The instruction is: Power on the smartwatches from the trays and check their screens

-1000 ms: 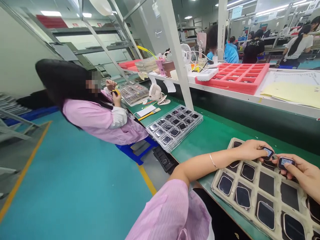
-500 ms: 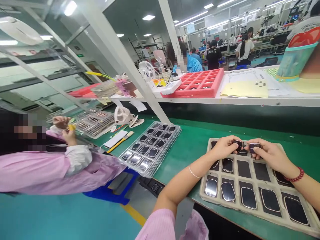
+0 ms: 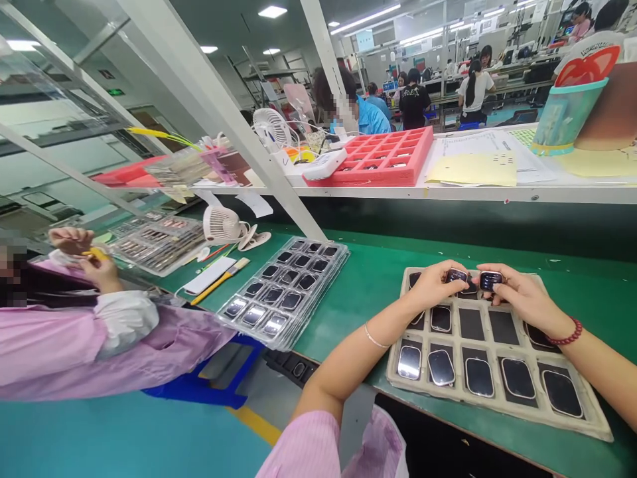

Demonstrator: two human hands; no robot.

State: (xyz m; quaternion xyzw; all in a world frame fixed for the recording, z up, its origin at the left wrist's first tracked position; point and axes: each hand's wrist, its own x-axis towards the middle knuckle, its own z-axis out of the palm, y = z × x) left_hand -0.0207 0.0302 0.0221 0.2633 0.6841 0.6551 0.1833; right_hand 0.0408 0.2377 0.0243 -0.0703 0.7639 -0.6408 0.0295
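My left hand (image 3: 440,284) is closed on a smartwatch (image 3: 456,275), its thumb against the dark screen. Close beside it, my right hand (image 3: 517,292) grips another smartwatch (image 3: 490,281) between thumb and fingers. Both are held over the far side of a beige compartment tray (image 3: 497,342) on the green bench. Rounded dark watch screens with pale rims, such as this one (image 3: 480,376), lie in the near row. Two compartments in the middle row show only their dark bottoms. My hands hide part of the far row.
Stacked clear trays (image 3: 286,292) of watch screens stand to the left. Beyond them lie a yellow-handled brush (image 3: 219,282), a white slab-like device (image 3: 209,274) and a small fan (image 3: 223,226). A co-worker's pink sleeve (image 3: 124,345) is at far left. A shelf above bears a red compartment tray (image 3: 388,159).
The whole view has shifted, so the bench and trays appear further left. Both hands keep hold of the smartwatches over the tray, with the right one's screen turned slightly.
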